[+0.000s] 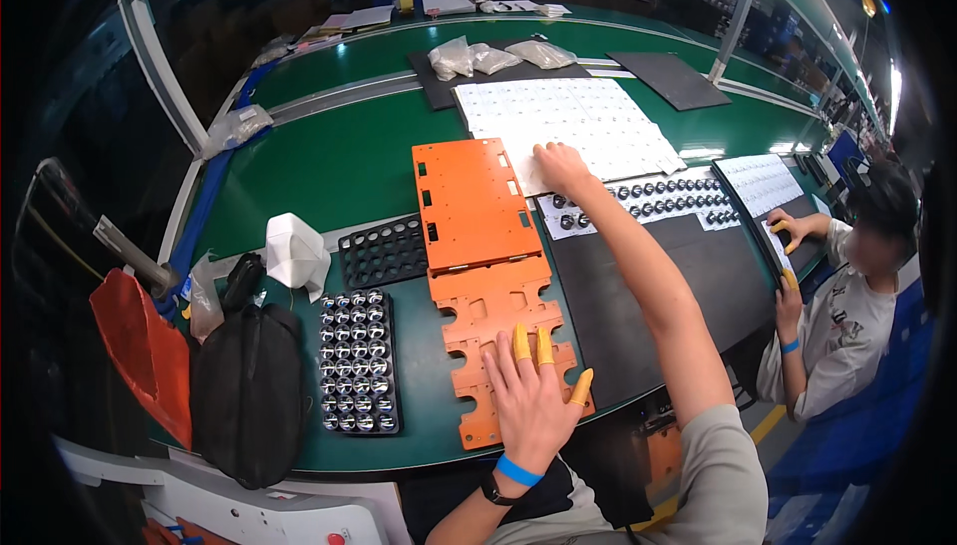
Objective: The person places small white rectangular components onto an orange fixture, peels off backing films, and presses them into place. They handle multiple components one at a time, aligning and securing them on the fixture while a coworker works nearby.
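Observation:
My left hand (528,400) lies flat with fingers spread on the lower part of an orange hinged fixture (478,211), over its notched plate. Yellow finger cots cover some of its fingertips. Reaching forward, my right hand (563,168) is at the near left part of a white panel sheet (588,111) marked in a grid. Its fingers are curled in, and whatever they may pinch is hidden. Left of the fixture stands a black tray of shiny round lens-like parts (359,363), with a black tray of round holes (384,252) behind it.
Under my right forearm, a white sheet bearing rows of black round parts (658,198) rests on a black mat (638,296). At left are a black bag (246,390) and a white faceted object (296,251). Plastic bags (493,56) lie at the back. A co-worker (847,296) sits at right.

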Demonstrator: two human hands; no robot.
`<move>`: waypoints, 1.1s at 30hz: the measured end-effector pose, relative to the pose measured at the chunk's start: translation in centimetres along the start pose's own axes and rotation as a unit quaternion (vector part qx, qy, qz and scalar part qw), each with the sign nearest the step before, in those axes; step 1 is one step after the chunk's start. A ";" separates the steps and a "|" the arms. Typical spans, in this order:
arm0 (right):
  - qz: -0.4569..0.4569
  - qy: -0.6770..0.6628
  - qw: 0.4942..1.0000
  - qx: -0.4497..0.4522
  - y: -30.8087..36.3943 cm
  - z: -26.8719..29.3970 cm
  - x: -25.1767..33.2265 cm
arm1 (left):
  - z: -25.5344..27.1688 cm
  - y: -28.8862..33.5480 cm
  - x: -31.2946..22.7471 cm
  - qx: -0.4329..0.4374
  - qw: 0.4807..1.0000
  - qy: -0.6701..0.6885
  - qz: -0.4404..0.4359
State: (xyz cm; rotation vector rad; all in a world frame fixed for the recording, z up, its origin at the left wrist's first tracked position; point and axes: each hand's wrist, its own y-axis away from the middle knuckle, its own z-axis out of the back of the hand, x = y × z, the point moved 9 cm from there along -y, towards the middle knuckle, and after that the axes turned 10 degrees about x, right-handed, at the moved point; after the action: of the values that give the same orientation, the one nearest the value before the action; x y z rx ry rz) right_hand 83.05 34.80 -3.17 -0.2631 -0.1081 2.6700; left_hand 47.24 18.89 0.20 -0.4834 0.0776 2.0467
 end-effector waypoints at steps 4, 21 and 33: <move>0.008 -0.036 0.999 0.009 -0.3 0.1 -1.3 | -0.1 0.0 0.0 0.003 1.000 0.006 0.002; -0.049 -0.130 0.990 0.006 -1.2 1.3 -3.6 | 0.0 0.0 -0.2 0.014 1.000 -0.004 -0.010; -0.062 -0.031 0.997 -0.024 -3.3 0.7 -2.0 | 0.2 -0.1 -0.2 0.003 1.000 -0.005 -0.006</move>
State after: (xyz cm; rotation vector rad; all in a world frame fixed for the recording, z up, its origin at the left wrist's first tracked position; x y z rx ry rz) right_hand 86.07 36.90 -1.75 -0.1826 -0.2012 2.5549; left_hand 47.34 18.81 0.48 -0.4691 0.0751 2.0364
